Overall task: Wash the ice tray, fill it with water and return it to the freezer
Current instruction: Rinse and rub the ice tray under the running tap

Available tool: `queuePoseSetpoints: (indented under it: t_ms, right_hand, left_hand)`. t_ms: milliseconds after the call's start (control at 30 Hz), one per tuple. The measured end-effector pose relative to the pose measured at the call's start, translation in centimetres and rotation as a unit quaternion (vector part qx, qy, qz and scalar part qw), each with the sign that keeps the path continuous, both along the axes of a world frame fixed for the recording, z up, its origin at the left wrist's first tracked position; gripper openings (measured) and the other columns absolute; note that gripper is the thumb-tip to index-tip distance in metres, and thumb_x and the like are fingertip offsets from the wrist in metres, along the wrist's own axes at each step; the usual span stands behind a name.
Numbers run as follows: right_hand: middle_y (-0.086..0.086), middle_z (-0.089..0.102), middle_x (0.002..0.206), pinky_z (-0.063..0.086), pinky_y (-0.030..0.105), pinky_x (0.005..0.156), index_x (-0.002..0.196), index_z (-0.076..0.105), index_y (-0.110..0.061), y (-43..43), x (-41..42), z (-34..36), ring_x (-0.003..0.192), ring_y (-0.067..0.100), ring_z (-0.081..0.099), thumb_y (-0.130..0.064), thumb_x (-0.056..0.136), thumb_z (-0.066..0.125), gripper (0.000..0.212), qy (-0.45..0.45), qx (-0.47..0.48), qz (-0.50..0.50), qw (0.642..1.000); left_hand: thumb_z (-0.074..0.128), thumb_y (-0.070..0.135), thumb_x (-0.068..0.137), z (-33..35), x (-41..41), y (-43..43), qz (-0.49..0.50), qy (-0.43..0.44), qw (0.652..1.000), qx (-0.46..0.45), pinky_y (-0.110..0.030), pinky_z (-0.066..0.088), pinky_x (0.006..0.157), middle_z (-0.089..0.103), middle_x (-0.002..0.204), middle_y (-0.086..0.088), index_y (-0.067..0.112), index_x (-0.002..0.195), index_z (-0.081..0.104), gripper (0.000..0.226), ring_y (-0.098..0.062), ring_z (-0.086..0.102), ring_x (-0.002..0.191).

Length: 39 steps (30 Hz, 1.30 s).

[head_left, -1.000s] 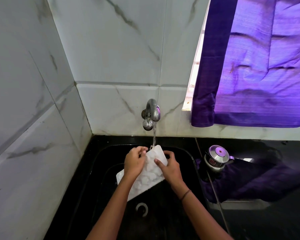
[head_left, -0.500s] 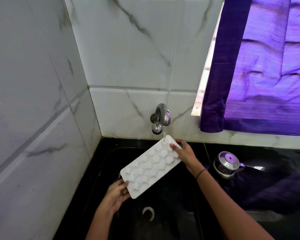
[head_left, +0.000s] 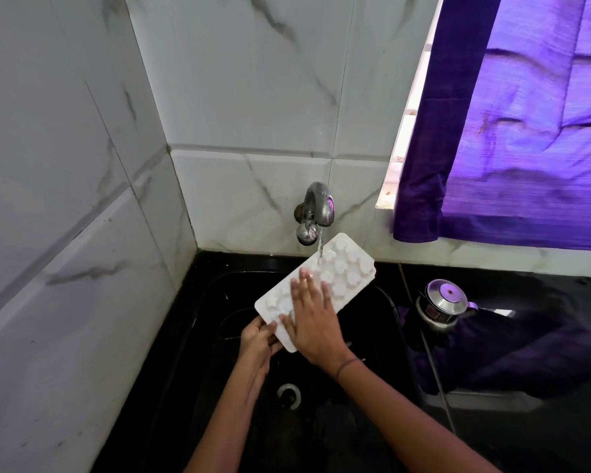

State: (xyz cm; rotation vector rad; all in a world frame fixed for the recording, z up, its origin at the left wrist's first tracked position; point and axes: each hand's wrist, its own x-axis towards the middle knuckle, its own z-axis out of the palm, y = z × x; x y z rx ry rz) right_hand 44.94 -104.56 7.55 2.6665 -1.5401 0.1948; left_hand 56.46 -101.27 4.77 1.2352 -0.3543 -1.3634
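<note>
1. The right hand point(head_left: 313, 322) has left the far end of the ice tray point(head_left: 342, 268) and now lies flat, fingers spread, on its face.
2. The left hand point(head_left: 258, 339) stays clamped on the near corner.
3. The tray sits tilted under the tap point(head_left: 316, 213) stream, over the sink point(head_left: 212, 302): washing continues.

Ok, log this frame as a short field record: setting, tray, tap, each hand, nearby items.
setting: black sink in a corner of white marble-look tiles
tray: white ice tray, tilted, its far end under the tap
tap: wall tap running, stream landing on the tray's far end
left hand: left hand grips the tray's near corner
right hand: right hand laid flat on the tray's face, fingers spread
nearby: steel kettle right of the sink; purple curtain above it
</note>
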Motion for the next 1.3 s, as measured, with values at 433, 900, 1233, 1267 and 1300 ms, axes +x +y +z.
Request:
queuePoseSetpoints:
  t_ms: [433,900,1233,1267,1300]
  right_hand:
    - [0.010,0.046,0.143,0.017,0.055,0.115,0.131,0.053,-0.019,-0.4,-3.0,0.2,0.138,0.030,0.035,-0.049,0.096,0.032,0.051,0.001,-0.022,0.063,0.998]
    - [0.008,0.057,0.132,0.030,0.058,0.106,0.100,0.069,-0.027,-0.5,-3.0,0.2,0.128,0.033,0.048,-0.055,0.091,0.037,0.043,-0.030,-0.124,0.014,0.992]
    - [0.006,0.034,0.150,0.006,0.053,0.114,0.120,0.059,-0.035,-2.4,-5.3,0.2,0.141,0.031,0.024,-0.055,0.095,0.033,0.041,-0.030,-0.018,-0.007,0.999]
    - [0.006,0.031,0.152,0.004,0.053,0.114,0.125,0.054,-0.034,-2.2,-5.2,-0.1,0.142,0.029,0.022,-0.056,0.095,0.029,0.044,-0.011,-0.007,0.009,1.000]
    - [0.005,0.029,0.152,0.002,0.052,0.115,0.129,0.051,-0.033,-1.9,-5.1,-0.4,0.142,0.028,0.021,-0.057,0.095,0.025,0.048,0.009,-0.004,0.028,1.000]
  left_hand:
    - [0.046,0.000,0.094,-1.6,1.5,1.0,0.012,-0.019,0.999,0.023,-0.033,0.056,0.059,0.066,0.091,-0.009,0.008,0.113,0.054,0.022,-0.024,0.064,0.079]
    - [0.046,0.002,0.095,-1.9,0.2,0.4,0.003,-0.028,0.999,0.038,-0.033,0.056,0.059,0.066,0.092,-0.009,0.010,0.114,0.053,0.023,-0.023,0.065,0.079]
    - [0.045,0.003,0.095,-1.8,-0.5,-0.3,0.004,-0.045,0.998,0.051,-0.032,0.053,0.060,0.064,0.094,-0.008,0.010,0.119,0.051,0.025,-0.021,0.064,0.080]
    - [0.045,0.002,0.095,-1.8,-0.6,-0.4,0.007,-0.045,0.998,0.052,-0.032,0.053,0.061,0.064,0.096,-0.009,0.009,0.120,0.050,0.026,-0.022,0.064,0.081]
    - [0.044,0.002,0.095,-1.8,-0.6,-0.5,0.010,-0.044,0.998,0.053,-0.034,0.054,0.063,0.063,0.100,-0.011,0.007,0.122,0.049,0.028,-0.023,0.063,0.081]
